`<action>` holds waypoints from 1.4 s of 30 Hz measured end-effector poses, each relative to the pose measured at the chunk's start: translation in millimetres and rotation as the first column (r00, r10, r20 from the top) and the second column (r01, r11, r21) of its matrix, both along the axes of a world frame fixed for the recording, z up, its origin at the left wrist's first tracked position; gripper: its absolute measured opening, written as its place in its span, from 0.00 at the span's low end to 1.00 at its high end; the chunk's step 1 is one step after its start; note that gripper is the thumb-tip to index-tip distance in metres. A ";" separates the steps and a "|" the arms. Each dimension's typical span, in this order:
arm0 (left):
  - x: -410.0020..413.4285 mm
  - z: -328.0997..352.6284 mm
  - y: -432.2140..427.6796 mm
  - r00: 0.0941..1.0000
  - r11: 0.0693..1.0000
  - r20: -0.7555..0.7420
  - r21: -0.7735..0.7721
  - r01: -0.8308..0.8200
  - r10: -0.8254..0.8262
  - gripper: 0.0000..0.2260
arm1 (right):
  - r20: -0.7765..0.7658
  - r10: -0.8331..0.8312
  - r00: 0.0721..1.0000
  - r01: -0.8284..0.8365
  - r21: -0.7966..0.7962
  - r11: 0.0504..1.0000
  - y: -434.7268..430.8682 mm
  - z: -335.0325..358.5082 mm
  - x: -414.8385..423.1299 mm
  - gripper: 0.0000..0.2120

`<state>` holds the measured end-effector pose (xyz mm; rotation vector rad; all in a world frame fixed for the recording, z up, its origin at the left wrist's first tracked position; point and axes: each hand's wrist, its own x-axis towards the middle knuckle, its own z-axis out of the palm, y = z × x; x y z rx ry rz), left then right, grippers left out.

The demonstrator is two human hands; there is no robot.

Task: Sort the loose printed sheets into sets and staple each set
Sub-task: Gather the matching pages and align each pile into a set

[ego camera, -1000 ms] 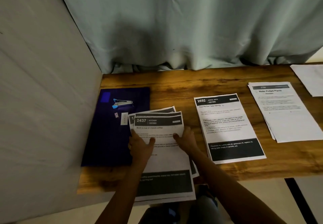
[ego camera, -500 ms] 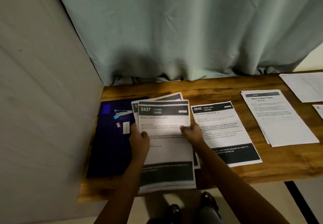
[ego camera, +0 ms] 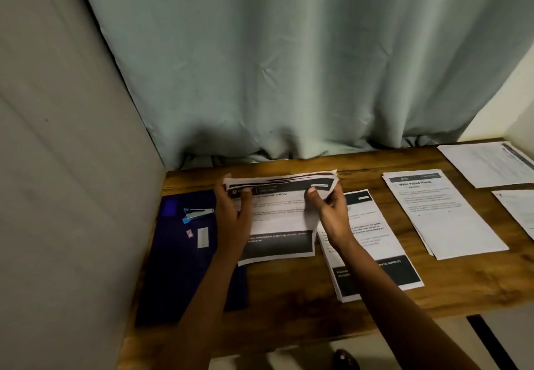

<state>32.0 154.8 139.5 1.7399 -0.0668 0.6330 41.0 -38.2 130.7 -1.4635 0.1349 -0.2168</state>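
A set of printed sheets [ego camera: 277, 219] with black header and footer bands stands tilted up off the wooden table [ego camera: 303, 306], its bottom edge down near the table. My left hand [ego camera: 234, 216] grips its left side, thumb on the front near the top corner. My right hand [ego camera: 326, 213] pinches the right side near the top, where the sheets fan slightly. A small blue stapler [ego camera: 198, 214] lies on a dark blue folder [ego camera: 179, 268] to the left of my left hand. A second set of sheets [ego camera: 375, 254] lies flat under my right wrist.
A third set headed "Water Potted Plants" [ego camera: 442, 213] lies to the right, with more white sheets [ego camera: 488, 164] at the far right. Two small staple boxes [ego camera: 199, 236] lie on the folder. A curtain [ego camera: 289, 66] hangs behind the table and a wall [ego camera: 57, 167] closes the left side.
Both hands lifted the held set off the table and moved it away from me, tilting it upright. My grip slid up to the top corners. The camera tilted upward.
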 end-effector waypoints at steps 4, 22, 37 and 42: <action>-3.4 -2.0 -1.9 1.000 1.000 -0.027 -0.020 0.006 -0.006 0.29 | 0.011 0.042 0.999 -0.042 -0.016 0.999 -0.1 -3.3 -4.1 0.17; 7.6 8.2 -13.2 0.995 0.994 -0.018 0.048 -0.095 0.096 0.12 | 0.160 -0.099 0.982 0.127 -0.175 0.976 17.9 3.8 -5.3 0.11; 21.0 -11.3 -7.1 0.914 0.983 -0.402 0.182 0.023 0.053 0.11 | -0.039 -0.079 0.996 0.051 -0.470 0.881 4.2 2.7 7.3 0.04; 10.1 -41.2 -1.2 0.801 0.970 -0.598 0.216 0.110 0.043 0.08 | -0.198 -0.051 0.979 -0.074 -0.578 0.813 0.1 -20.7 4.0 0.08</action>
